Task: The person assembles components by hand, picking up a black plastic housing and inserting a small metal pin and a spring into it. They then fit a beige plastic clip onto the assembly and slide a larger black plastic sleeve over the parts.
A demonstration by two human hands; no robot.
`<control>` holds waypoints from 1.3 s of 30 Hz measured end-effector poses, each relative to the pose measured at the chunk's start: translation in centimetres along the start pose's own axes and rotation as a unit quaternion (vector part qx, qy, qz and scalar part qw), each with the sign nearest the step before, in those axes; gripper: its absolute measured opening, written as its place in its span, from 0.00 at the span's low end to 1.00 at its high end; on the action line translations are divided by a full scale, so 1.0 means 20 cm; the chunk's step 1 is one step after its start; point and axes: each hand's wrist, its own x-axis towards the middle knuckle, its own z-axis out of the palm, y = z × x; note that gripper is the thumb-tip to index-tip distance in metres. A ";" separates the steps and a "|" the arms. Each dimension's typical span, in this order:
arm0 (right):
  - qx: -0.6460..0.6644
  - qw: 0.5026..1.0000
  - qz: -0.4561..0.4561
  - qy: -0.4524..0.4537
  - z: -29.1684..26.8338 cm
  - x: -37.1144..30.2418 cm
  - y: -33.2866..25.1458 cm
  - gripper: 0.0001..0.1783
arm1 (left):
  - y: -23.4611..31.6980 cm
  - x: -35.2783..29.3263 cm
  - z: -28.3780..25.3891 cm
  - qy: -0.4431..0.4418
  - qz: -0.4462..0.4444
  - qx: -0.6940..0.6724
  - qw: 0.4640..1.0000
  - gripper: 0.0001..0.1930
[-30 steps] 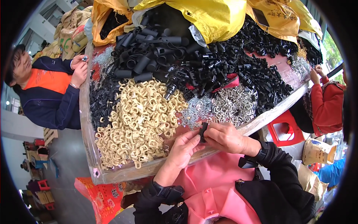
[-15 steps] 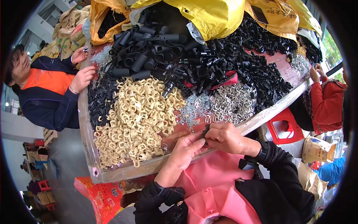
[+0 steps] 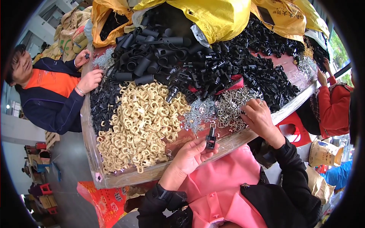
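So the left hand (image 3: 189,155) has a small black part (image 3: 210,140) pinched between thumb and fingers, standing pretty much upright near the edge of the surface (image 3: 131,176). There's a silver bit (image 3: 212,124) at its far end, too tiny for me to make out properly. The right hand (image 3: 261,118) is over to the right and a bit farther out, fingers bunched narrow at the near side of a heap of curvy silver hooks (image 3: 228,108). Honestly can't tell from where I'm standing if it's got one or not.

Just past the left hand there's a little pile of shiny small hardware (image 3: 199,112), and left of that hand is a massive heap of cream U-shaped pieces (image 3: 140,125). Way beyond both hands: thick black tubes (image 3: 142,64), more black fittings (image 3: 224,64), then a yellow bag (image 3: 220,19). Far left of the left hand, a co-worker (image 3: 49,95) is holding a small dark bit (image 3: 87,56).
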 end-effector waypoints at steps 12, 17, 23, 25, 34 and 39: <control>0.290 0.907 -0.296 -0.070 -0.05 0.01 -0.20 0.16 | -0.03 0.00 0.06 0.003 -0.029 0.093 0.995 0.18; 0.268 0.905 -0.321 -0.076 -0.03 0.01 -0.22 0.21 | -0.04 0.00 0.04 -0.002 -0.024 0.099 0.995 0.18; 0.264 0.911 -0.304 -0.092 0.01 0.00 -0.28 0.26 | -0.04 -0.02 0.04 -0.020 -0.027 0.078 0.996 0.17; 0.263 0.913 -0.298 -0.089 0.00 0.00 -0.29 0.26 | -0.04 -0.02 0.03 -0.018 -0.023 0.071 0.997 0.17; 0.091 0.994 -0.039 0.036 0.06 0.06 -0.03 0.15 | -0.03 -0.01 0.01 -0.011 -0.004 0.064 0.998 0.17; -0.060 0.996 -0.064 0.000 0.17 0.09 0.12 0.07 | -0.04 0.02 0.03 0.016 0.008 0.074 0.997 0.17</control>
